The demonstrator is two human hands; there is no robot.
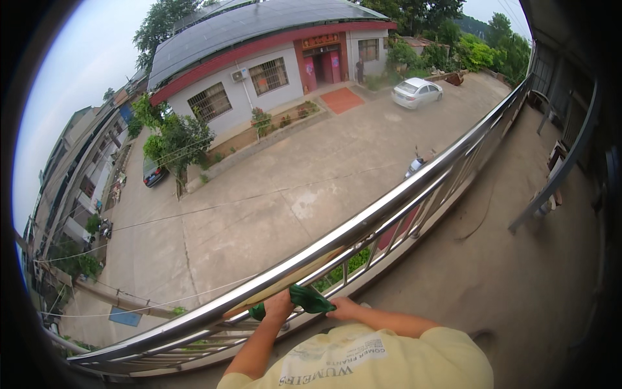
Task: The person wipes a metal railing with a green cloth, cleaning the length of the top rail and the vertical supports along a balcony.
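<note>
Steel railing (pixel 389 199) | green cloth (pixel 309 299): left hand (pixel 278 305), right hand (pixel 346 310) | balcony floor (pixel 466 279) | yard (pixel 259 207)

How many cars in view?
2. A white car in the courtyard, right of the red doorway; a dark car at picture left, partly behind a tree. More may be hidden by greenery.

Dark printed lettering (pixel 317 372) stands upside down on the pale yellow fabric shirt (pixel 414 360); gold characters (pixel 321 41) above the red doorway (pixel 334 65) are too small to read.
</note>
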